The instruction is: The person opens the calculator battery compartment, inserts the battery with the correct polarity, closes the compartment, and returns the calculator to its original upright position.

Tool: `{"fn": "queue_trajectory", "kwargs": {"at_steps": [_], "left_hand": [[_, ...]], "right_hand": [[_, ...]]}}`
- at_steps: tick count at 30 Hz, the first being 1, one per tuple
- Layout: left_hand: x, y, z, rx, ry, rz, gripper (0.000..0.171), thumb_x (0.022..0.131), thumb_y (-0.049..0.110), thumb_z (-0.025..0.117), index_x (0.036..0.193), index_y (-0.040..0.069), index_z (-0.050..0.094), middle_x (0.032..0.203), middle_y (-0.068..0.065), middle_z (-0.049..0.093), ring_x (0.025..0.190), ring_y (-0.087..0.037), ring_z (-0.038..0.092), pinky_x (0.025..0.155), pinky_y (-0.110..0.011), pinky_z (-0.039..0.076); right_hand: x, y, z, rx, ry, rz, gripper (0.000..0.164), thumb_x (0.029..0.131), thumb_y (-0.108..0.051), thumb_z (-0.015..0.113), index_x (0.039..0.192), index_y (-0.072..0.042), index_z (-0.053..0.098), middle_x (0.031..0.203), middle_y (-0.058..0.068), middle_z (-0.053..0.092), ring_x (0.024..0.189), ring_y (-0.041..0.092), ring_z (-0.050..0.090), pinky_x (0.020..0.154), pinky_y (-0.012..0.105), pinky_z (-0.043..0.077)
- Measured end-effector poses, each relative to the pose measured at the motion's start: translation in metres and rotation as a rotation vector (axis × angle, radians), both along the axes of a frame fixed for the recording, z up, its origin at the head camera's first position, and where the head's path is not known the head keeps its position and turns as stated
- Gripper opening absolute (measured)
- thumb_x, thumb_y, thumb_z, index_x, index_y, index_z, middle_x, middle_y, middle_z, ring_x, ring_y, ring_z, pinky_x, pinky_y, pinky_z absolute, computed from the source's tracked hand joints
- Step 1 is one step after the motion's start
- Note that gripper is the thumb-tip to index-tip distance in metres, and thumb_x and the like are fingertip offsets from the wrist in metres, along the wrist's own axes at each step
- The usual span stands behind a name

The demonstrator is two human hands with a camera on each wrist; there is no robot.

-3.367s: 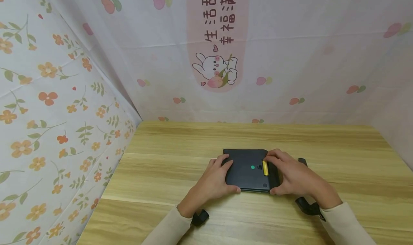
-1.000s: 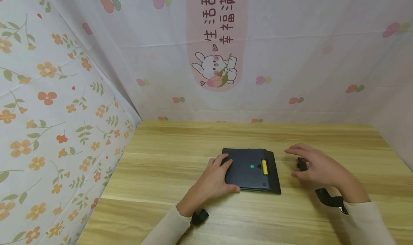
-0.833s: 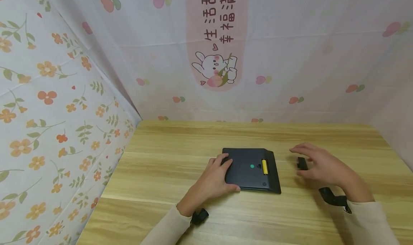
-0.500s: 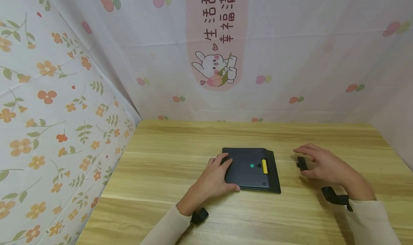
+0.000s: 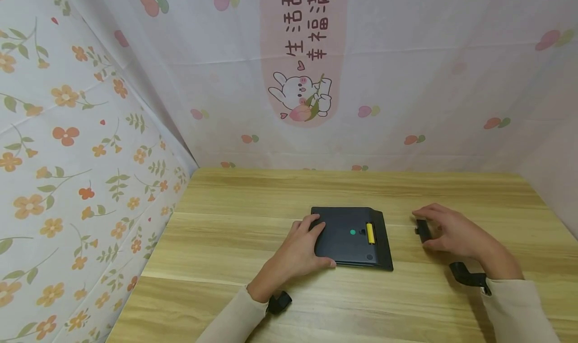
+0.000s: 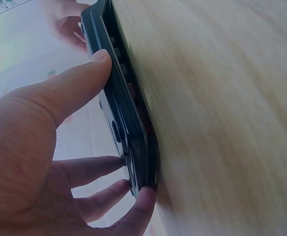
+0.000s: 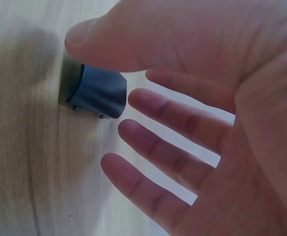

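Note:
A black calculator (image 5: 338, 245) lies face down on the wooden table, its keys (image 6: 123, 69) showing underneath in the left wrist view. In the open slot on its back sits a yellow battery (image 5: 371, 233). My left hand (image 5: 295, 250) grips the calculator's left part, thumb along the near edge, fingers over the back and far edge. Right of the calculator lies the small black battery cover (image 5: 423, 230). Around it my right hand (image 5: 465, 237) stands with thumb at the near end and index finger by the far end. In the right wrist view the fingers are spread beside the cover (image 7: 101, 93).
The light wooden table (image 5: 253, 192) runs back to a white printed cloth (image 5: 388, 77); a flowered cloth (image 5: 90, 177) hangs at the left. Black camera mounts sit at the left wrist (image 5: 280, 303) and the right wrist (image 5: 467, 276).
My right hand has left the battery slot and moved right to the battery cover, its fingers settling lower around it. The left hand and calculator have stayed in place.

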State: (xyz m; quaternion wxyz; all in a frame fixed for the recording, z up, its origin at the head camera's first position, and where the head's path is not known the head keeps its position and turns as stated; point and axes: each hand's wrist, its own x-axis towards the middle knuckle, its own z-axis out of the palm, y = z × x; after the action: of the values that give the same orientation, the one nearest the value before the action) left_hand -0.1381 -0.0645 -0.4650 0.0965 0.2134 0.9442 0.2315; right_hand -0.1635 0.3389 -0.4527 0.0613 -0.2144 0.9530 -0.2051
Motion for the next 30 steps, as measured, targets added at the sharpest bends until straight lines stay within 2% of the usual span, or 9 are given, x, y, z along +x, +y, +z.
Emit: {"fn": "queue_trajectory", "kwargs": {"at_steps": [6,12,21,27,30], "left_hand": [[0.0002,0.0009,0.0003,-0.001,0.002,0.004,0.095,0.088,0.051,0.093,0.163,0.008,0.054,0.175,-0.005,0.034,0.15,-0.032,0.042,0.115,-0.045,0.048],[0.0003,0.0008,0.0007,-0.006,0.005,0.005,0.095,0.088,0.051,0.093,0.163,0.008,0.054,0.175,-0.005,0.034,0.15,-0.032,0.042,0.115,-0.044,0.048],[0.0003,0.0015,0.0008,-0.012,0.009,0.005,0.095,0.087,0.051,0.094,0.162,0.008,0.055,0.175,-0.006,0.035,0.15,-0.032,0.042,0.115,-0.044,0.048],[-0.0003,0.0016,0.0005,-0.011,0.011,0.002,0.095,0.088,0.051,0.093,0.163,0.008,0.054,0.175,-0.006,0.035,0.15,-0.033,0.042,0.115,-0.044,0.048],[0.0,0.0016,0.0009,-0.007,0.01,0.001,0.095,0.088,0.051,0.093,0.163,0.008,0.054,0.175,-0.006,0.035,0.149,-0.033,0.042,0.115,-0.044,0.048]], "right_hand": [[-0.0012,-0.0009,-0.0021,0.019,-0.015,-0.009,0.074,0.081,-0.012,0.097,0.144,0.008,0.064,0.14,0.029,0.061,0.116,0.042,0.067,0.084,0.049,0.06],[-0.0014,-0.0006,-0.0031,0.016,-0.01,-0.008,0.074,0.079,-0.011,0.099,0.143,0.007,0.066,0.136,0.027,0.064,0.11,0.038,0.068,0.084,0.051,0.059],[-0.0017,-0.0017,-0.0044,0.033,0.007,-0.003,0.068,0.079,-0.007,0.097,0.139,0.008,0.068,0.131,0.024,0.066,0.113,0.042,0.067,0.09,0.059,0.058],[-0.0025,-0.0029,-0.0035,0.045,0.004,-0.008,0.067,0.079,-0.006,0.098,0.137,0.008,0.068,0.129,0.024,0.066,0.101,0.031,0.066,0.08,0.046,0.057],[-0.0026,-0.0034,-0.0035,0.049,0.008,-0.006,0.066,0.079,-0.006,0.098,0.137,0.007,0.069,0.129,0.023,0.066,0.1,0.029,0.066,0.078,0.045,0.057]]}}
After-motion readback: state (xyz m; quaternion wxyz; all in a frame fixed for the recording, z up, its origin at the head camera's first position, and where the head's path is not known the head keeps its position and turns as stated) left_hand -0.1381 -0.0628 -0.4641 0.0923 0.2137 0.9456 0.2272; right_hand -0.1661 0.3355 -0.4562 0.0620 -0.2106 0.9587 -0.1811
